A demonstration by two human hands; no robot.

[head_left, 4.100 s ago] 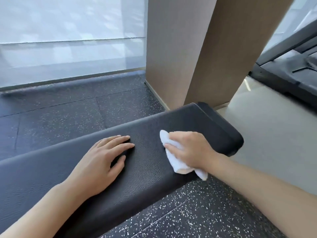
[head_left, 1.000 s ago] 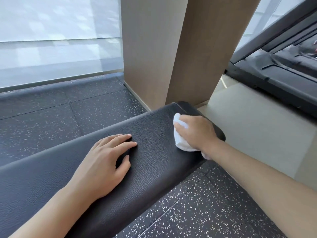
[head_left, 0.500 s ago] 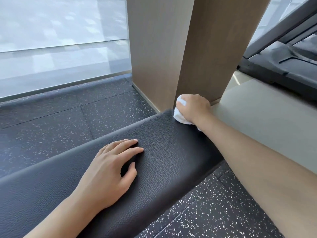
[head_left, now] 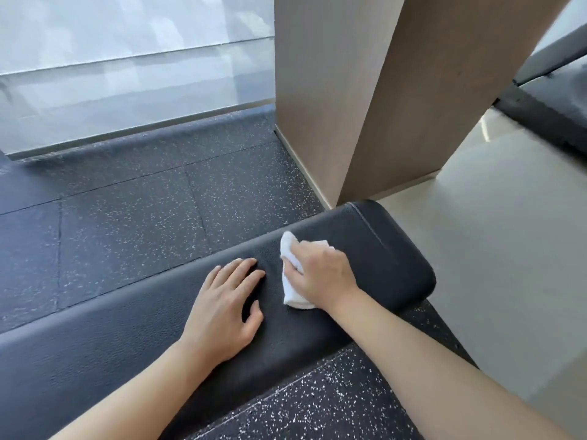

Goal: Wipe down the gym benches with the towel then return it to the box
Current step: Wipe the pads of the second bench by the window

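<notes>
A black padded gym bench runs from the lower left to its rounded end at the middle right. My right hand grips a crumpled white towel and presses it onto the bench top, a short way in from the bench's end. My left hand lies flat on the pad just left of the towel, fingers spread and straight. The box is not in view.
A beige wooden pillar stands right behind the bench's end. Speckled black rubber flooring surrounds the bench, with pale smooth floor to the right. A dark treadmill sits at the far right. A glass wall runs along the back.
My right hand has drawn the towel back from the far corner of the bench's end toward me and to the left, close to my left hand. My left hand stays planted.
</notes>
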